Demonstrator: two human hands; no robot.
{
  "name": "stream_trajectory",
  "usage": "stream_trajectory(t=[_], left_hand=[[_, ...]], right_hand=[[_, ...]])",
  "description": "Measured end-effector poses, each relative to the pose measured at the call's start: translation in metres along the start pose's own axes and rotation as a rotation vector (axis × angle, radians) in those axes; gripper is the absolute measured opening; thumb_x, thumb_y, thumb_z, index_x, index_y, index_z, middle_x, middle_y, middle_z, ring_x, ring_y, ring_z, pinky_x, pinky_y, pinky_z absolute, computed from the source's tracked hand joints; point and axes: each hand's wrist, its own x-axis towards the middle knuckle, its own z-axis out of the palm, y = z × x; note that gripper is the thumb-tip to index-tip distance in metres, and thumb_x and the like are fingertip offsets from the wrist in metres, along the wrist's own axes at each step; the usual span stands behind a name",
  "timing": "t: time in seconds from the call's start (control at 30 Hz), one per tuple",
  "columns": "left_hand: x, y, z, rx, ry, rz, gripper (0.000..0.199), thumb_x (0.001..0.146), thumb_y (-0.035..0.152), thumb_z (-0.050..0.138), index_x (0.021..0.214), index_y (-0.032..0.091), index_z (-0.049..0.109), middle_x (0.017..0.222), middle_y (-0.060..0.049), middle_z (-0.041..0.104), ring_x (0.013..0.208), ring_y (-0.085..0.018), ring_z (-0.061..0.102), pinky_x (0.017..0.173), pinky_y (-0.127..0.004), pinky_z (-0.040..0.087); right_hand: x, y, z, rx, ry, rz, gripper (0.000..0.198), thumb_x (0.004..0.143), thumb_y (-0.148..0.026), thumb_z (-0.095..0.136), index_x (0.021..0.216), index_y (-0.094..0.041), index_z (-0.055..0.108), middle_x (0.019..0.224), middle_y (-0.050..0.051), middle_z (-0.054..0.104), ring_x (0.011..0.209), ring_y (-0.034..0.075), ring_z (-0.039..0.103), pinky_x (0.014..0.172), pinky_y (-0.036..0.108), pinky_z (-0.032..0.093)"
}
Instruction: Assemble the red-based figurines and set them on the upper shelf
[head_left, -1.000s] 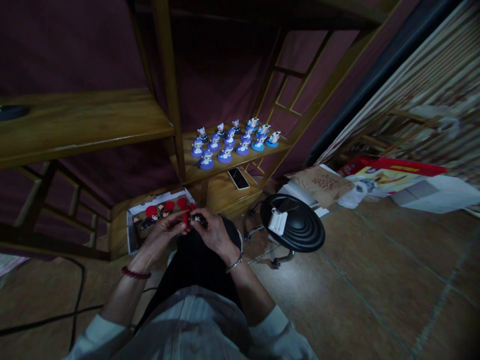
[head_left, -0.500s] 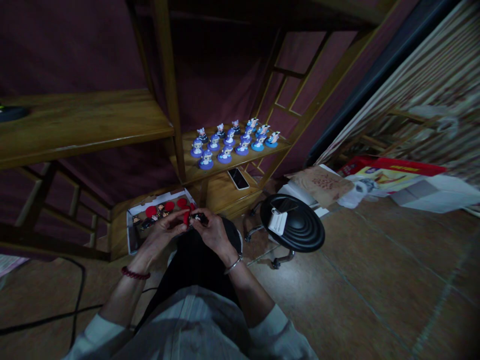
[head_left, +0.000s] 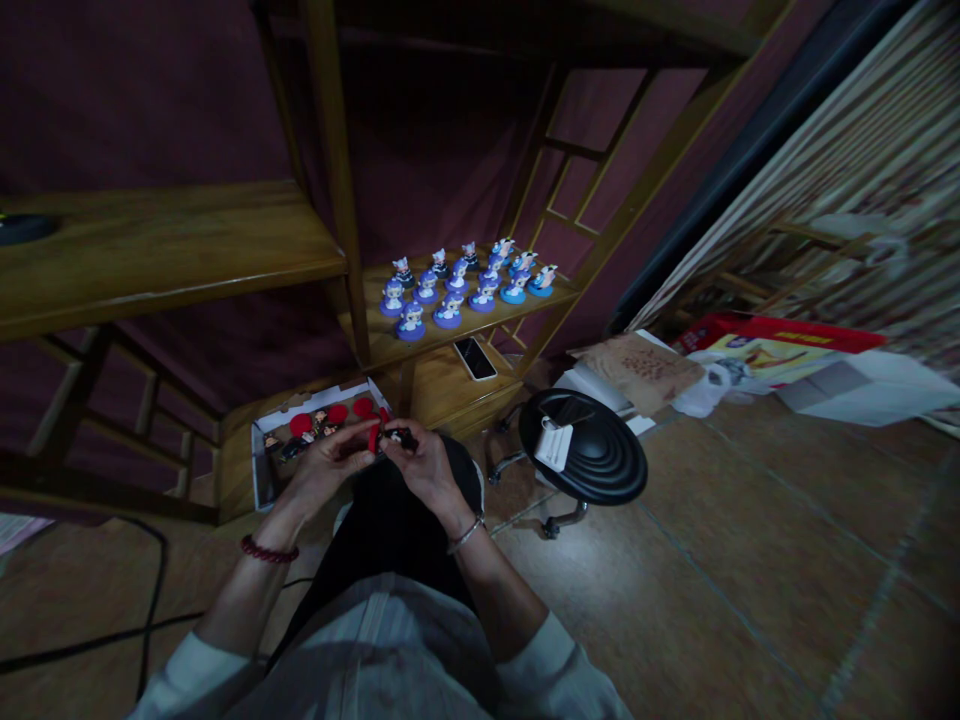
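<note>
My left hand [head_left: 334,465] is closed on a round red base [head_left: 374,437], pinched at its edge. Fingers of my right hand [head_left: 424,468] grip a small dark figurine [head_left: 400,437] right against that base; whether the two are joined I cannot tell. Both hands are together above my lap. Just left of them lies a shallow white-edged box [head_left: 260,470], holding several red round bases [head_left: 301,424] and small dark figurines [head_left: 292,447]. My fingers partly cover the box's right side.
Several purple- and blue-based figurines [head_left: 448,310] stand in rows on a wooden shelf [head_left: 382,348]. Below them lies a phone [head_left: 475,358]. A black round stool [head_left: 600,450] with a white card-like item [head_left: 554,443] stands at right, near bags and boxes [head_left: 862,388]. Cables [head_left: 154,590] cross the floor at left.
The view has shifted very slightly. Both hands keep the same hold on the red base and dark figurine, with hardly any visible movement.
</note>
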Motion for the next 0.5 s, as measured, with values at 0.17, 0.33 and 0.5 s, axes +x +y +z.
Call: stream_trajectory(t=[0.17, 0.33, 0.5], left_hand=[[-0.001, -0.002, 0.0, 0.008, 0.026, -0.028, 0.051, 0.059, 0.033, 0.077, 0.107, 0.02, 0.066, 0.093, -0.004, 0.069, 0.082, -0.017, 0.061, 0.08, -0.031, 0.048], [-0.001, -0.003, 0.001, -0.025, 0.01, -0.053, 0.051, 0.059, 0.036, 0.077, 0.107, 0.019, 0.066, 0.087, -0.003, 0.068, 0.07, -0.014, 0.06, 0.072, -0.03, 0.049], [-0.002, -0.001, 0.003, -0.051, 0.02, -0.062, 0.05, 0.057, 0.036, 0.078, 0.103, 0.018, 0.067, 0.084, -0.003, 0.068, 0.067, -0.013, 0.06, 0.069, -0.029, 0.05]], right_hand=[[-0.002, -0.005, -0.003, -0.108, -0.024, -0.075, 0.017, 0.075, -0.028, 0.057, 0.088, -0.019, 0.063, 0.081, 0.001, 0.065, 0.069, 0.013, 0.06, 0.062, 0.023, 0.048], [-0.003, -0.01, -0.008, -0.193, -0.062, -0.138, 0.017, 0.077, -0.025, 0.056, 0.091, -0.02, 0.063, 0.087, 0.003, 0.066, 0.076, 0.014, 0.062, 0.07, 0.026, 0.049], [-0.003, -0.012, -0.011, -0.222, -0.093, -0.164, 0.017, 0.078, -0.024, 0.055, 0.092, -0.019, 0.063, 0.088, 0.003, 0.066, 0.077, 0.015, 0.062, 0.072, 0.027, 0.049]])
